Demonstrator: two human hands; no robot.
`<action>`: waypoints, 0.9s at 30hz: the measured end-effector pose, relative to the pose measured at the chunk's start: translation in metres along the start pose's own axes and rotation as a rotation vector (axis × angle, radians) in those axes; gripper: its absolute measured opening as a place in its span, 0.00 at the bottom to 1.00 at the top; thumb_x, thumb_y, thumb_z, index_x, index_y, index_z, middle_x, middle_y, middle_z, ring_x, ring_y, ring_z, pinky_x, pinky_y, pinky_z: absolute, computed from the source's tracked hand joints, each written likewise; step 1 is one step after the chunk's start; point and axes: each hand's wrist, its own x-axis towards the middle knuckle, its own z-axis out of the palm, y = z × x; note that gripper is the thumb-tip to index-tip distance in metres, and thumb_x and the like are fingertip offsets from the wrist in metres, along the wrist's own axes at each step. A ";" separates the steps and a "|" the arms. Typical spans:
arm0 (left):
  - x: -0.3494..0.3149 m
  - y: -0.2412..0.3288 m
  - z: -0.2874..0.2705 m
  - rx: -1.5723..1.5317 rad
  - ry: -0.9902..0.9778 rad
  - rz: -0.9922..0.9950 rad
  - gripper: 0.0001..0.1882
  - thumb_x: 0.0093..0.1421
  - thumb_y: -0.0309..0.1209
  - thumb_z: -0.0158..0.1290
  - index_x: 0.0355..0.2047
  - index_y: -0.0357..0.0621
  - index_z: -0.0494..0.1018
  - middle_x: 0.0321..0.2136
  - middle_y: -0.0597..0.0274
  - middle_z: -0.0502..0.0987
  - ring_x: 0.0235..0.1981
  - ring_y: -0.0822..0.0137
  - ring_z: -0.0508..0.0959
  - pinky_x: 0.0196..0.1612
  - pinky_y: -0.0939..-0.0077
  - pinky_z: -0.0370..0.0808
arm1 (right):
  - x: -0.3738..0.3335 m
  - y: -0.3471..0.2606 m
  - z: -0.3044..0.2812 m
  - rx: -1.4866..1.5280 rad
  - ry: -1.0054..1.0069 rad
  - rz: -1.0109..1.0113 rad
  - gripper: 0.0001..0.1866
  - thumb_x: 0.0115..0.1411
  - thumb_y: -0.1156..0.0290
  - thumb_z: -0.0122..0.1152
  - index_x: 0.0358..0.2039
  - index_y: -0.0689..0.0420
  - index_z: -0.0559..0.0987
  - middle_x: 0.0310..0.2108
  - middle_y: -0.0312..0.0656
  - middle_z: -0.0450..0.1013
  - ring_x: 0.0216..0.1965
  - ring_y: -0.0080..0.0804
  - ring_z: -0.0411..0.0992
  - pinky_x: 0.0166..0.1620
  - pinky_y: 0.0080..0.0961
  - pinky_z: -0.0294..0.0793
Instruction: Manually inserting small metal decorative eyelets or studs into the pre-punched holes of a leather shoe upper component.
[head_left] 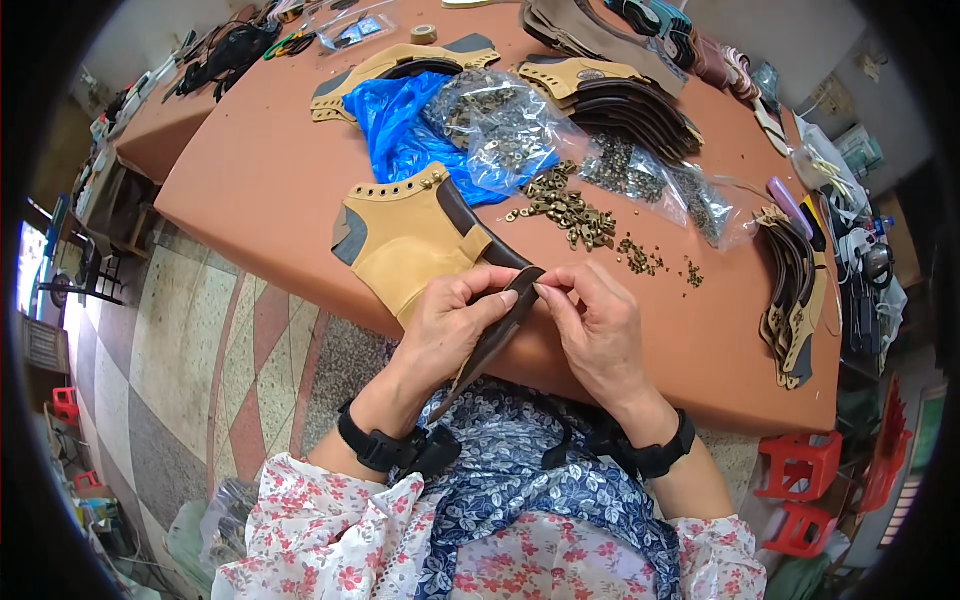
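Observation:
A tan leather shoe upper point(398, 240) with dark brown lining and a row of metal eyelets lies at the table's front edge. My left hand point(445, 325) grips its dark brown edge strip point(488, 345), thumb on top, and the strip hangs down past the edge. My right hand point(597, 325) pinches at the same strip's upper end, thumb and forefinger together; anything small between those fingertips is hidden. Just beyond my hands lie a heap of bronze-coloured metal hooks point(575, 212) and a scatter of small rivets point(640, 256).
Clear bags of metal fittings point(625, 168) and a blue plastic bag point(395, 125) lie farther back. Stacked shoe uppers stand at the far side point(635, 110) and at the right point(795, 300). A tape roll point(424, 34) sits at the back. Red stools point(800, 465) stand at lower right.

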 end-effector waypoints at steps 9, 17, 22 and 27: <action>0.001 -0.004 0.001 0.076 0.004 0.043 0.13 0.68 0.25 0.52 0.50 0.36 0.77 0.37 0.71 0.80 0.34 0.84 0.76 0.37 0.88 0.73 | -0.001 0.004 0.006 0.144 0.020 0.098 0.07 0.60 0.79 0.64 0.38 0.61 0.77 0.28 0.43 0.74 0.27 0.33 0.76 0.30 0.27 0.74; -0.002 -0.004 0.002 0.004 0.037 0.027 0.13 0.68 0.26 0.51 0.49 0.36 0.78 0.35 0.71 0.80 0.33 0.85 0.75 0.35 0.88 0.72 | -0.004 0.007 0.010 0.185 0.051 0.126 0.09 0.59 0.79 0.65 0.40 0.60 0.76 0.27 0.42 0.74 0.27 0.32 0.76 0.30 0.28 0.76; 0.001 -0.003 0.001 0.019 0.028 0.018 0.12 0.67 0.25 0.52 0.49 0.35 0.77 0.37 0.69 0.81 0.34 0.83 0.78 0.37 0.88 0.74 | -0.006 0.006 0.012 -0.061 0.096 -0.106 0.07 0.58 0.79 0.65 0.36 0.60 0.76 0.28 0.44 0.74 0.27 0.39 0.77 0.30 0.32 0.76; 0.001 -0.005 0.003 0.000 0.050 0.018 0.12 0.67 0.26 0.51 0.48 0.36 0.78 0.34 0.72 0.80 0.32 0.85 0.74 0.34 0.89 0.71 | -0.007 0.011 0.016 -0.106 0.099 -0.140 0.05 0.59 0.79 0.64 0.33 0.59 0.76 0.29 0.46 0.74 0.28 0.45 0.77 0.30 0.35 0.75</action>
